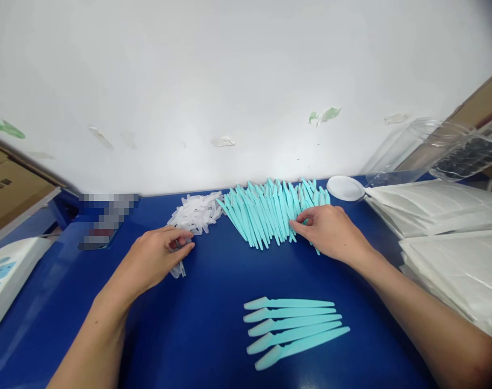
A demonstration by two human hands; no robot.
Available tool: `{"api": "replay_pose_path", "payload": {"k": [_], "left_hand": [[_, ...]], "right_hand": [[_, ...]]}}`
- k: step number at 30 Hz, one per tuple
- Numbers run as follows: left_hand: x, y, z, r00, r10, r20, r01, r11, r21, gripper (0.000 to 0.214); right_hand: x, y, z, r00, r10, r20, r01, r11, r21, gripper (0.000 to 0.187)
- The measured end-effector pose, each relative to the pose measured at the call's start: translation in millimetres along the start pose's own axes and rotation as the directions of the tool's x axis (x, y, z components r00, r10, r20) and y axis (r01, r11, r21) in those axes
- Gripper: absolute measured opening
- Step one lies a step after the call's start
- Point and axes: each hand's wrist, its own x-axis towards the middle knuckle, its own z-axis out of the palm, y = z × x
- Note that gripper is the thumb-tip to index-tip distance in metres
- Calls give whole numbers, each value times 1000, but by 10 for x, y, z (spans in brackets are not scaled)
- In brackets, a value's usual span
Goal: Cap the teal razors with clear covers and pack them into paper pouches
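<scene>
Five turquoise eyebrow razors (297,324) crosswise on a blue surface (213,351), heads left, handles right, right hand (331,229) half-curled at a razor pile (266,213), handles nearward, left hand (157,256) half-curled beside translucent caps (195,213), either grip unclear.

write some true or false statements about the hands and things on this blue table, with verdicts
1. The right hand is at the turquoise pile. True.
2. The left hand is over the white disc. False: it is by the translucent pieces.
3. Five turquoise tools lie side by side, apart from the pile. True.
4. The translucent pieces lie right of the turquoise pile. False: they lie left of it.
</scene>
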Motion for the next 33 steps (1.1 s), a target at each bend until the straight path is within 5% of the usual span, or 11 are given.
{"api": "replay_pose_path", "payload": {"k": [4, 7, 13, 18, 20, 22, 26, 29, 33], "left_hand": [[-7, 6, 5, 999, -33, -26, 33, 999, 6, 36], [-8, 1, 14, 996, -79, -45, 80, 996, 35, 38], [-12, 21, 3, 999, -2, -34, 2, 1000, 0, 33], [-63, 121, -54, 976, 29, -216, -66, 984, -163, 34], [-81, 197, -47, 984, -63, -169, -9, 918, -397, 34], [-88, 286, -11, 993, -118, -19, 78, 756, -650, 35], [-84, 438, 93, 979, -63, 194, 201, 447, -872, 32], [-95, 500, 146, 965, -17, 260, 248, 365, -897, 33], [-117, 530, 214, 972, 12, 235, 213, 378, -901, 29]], "right_hand": [[35, 153, -30, 989, 22, -143, -46, 986, -161, 34], [61, 239, -30, 991, 34, -132, -63, 974, -216, 34], [74, 210, -29, 996, 34, -79, -47, 986, -161, 26], [-80, 153, -172, 998, -1, -59, 6, 997, 79, 23], [-174, 111, -227, 997, -77, 32, 63, 949, 309, 23], [-258, 50, -245, 968, -179, 174, 66, 856, 514, 24], [-366, -89, -163, 897, -258, 359, -43, 758, 651, 26], [-402, -145, -68, 884, -260, 388, -51, 772, 634, 26], [-399, -135, -6, 838, -321, 441, -14, 795, 606, 39]]}}
